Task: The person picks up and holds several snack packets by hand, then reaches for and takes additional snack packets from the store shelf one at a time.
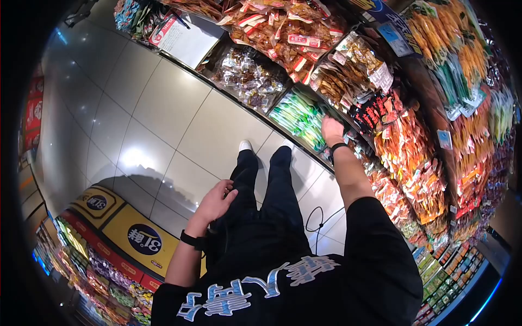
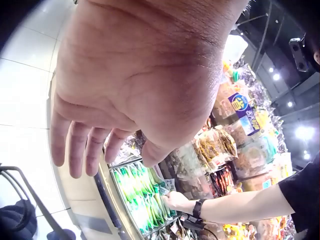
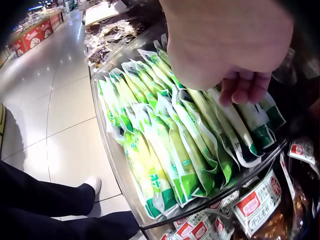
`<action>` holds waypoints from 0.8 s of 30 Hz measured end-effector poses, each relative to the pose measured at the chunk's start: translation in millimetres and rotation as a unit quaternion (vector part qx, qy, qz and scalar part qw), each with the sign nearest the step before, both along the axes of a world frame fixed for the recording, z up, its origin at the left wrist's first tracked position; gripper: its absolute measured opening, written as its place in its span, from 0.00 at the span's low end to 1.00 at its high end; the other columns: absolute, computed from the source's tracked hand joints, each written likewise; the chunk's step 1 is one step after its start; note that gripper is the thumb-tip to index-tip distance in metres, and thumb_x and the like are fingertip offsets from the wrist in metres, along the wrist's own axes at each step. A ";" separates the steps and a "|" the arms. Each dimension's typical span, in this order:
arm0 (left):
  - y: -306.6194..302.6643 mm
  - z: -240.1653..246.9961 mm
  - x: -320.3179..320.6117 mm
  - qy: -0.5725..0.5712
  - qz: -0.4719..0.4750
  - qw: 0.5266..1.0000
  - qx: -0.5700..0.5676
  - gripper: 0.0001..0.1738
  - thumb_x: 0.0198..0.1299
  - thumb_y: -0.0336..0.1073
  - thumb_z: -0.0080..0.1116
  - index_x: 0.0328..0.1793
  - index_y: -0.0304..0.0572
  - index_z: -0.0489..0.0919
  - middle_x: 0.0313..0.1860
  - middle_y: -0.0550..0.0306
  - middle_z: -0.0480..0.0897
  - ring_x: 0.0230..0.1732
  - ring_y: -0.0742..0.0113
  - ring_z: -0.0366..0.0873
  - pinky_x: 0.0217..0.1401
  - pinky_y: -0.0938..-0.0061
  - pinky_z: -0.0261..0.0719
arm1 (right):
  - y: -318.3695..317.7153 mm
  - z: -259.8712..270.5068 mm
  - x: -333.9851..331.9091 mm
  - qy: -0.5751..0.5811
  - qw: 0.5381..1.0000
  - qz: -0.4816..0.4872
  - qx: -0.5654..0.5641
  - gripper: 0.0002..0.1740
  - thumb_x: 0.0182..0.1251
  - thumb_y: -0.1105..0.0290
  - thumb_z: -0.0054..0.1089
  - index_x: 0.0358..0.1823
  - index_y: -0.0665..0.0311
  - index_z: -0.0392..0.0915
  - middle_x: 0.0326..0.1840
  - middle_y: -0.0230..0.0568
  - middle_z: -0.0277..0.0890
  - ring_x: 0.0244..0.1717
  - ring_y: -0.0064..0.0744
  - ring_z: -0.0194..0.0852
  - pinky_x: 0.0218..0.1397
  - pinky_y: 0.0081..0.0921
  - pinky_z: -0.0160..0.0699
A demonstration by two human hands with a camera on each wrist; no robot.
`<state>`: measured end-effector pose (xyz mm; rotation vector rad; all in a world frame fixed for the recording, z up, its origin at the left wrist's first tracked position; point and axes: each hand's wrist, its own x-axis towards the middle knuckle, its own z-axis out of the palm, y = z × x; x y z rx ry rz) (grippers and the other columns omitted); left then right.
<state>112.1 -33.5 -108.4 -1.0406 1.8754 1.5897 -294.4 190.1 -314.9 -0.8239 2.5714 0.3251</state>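
Green-and-white packets (image 1: 296,117) lie in rows in a shelf bin, filling most of the right wrist view (image 3: 170,135). My right hand (image 1: 333,130) is at the shelf-side end of these rows. In the right wrist view its fingers (image 3: 245,87) curl down against a packet (image 3: 255,122); the thumb is hidden. The left wrist view also shows the right hand (image 2: 176,201) at the packets' edge. My left hand (image 1: 216,201) hangs in front of the legs, fingers loosely extended and holding nothing; its palm (image 2: 135,75) fills the upper left wrist view.
Brown snack packs (image 1: 250,76) lie in the neighbouring bin, and red-labelled packs (image 3: 260,200) sit beside the green ones. Orange packs (image 1: 408,157) cover the tall shelf on the right. A yellow display (image 1: 144,239) stands at lower left. A black cable (image 1: 321,224) hangs near the legs.
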 end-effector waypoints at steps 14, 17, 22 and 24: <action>-2.0 8.5 -9.7 0.026 -0.005 0.999 -0.027 0.26 0.68 0.45 0.56 0.63 0.31 0.72 0.54 0.38 0.80 0.54 0.48 0.81 0.57 0.63 0.79 | -2.6 -16.3 -9.2 0.108 0.986 0.099 -0.073 0.11 0.59 0.70 0.52 0.28 0.62 0.85 0.30 0.51 0.84 0.32 0.48 0.85 0.38 0.44 0.82; -3.8 7.9 -11.3 0.045 -0.009 0.998 -0.031 0.26 0.69 0.46 0.55 0.63 0.30 0.72 0.54 0.38 0.80 0.54 0.49 0.81 0.58 0.63 0.78 | -5.4 12.9 18.5 0.073 0.987 0.091 -0.107 0.10 0.59 0.65 0.54 0.29 0.62 0.81 0.30 0.53 0.83 0.29 0.48 0.84 0.30 0.44 0.82; -9.9 13.1 -26.4 0.093 -0.038 0.995 -0.025 0.27 0.68 0.45 0.56 0.64 0.30 0.71 0.56 0.38 0.80 0.56 0.50 0.80 0.58 0.62 0.78 | 7.3 81.8 78.0 -0.151 0.979 0.042 -0.128 0.16 0.62 0.62 0.49 0.42 0.63 0.80 0.35 0.55 0.82 0.38 0.59 0.81 0.44 0.54 0.80; -12.4 30.5 -46.8 0.119 -0.052 0.991 -0.020 0.26 0.68 0.43 0.56 0.65 0.30 0.70 0.56 0.39 0.80 0.56 0.50 0.80 0.58 0.62 0.78 | 16.8 160.3 94.8 -0.178 0.966 0.020 -0.186 0.15 0.67 0.57 0.51 0.39 0.61 0.80 0.34 0.55 0.81 0.40 0.58 0.81 0.43 0.51 0.80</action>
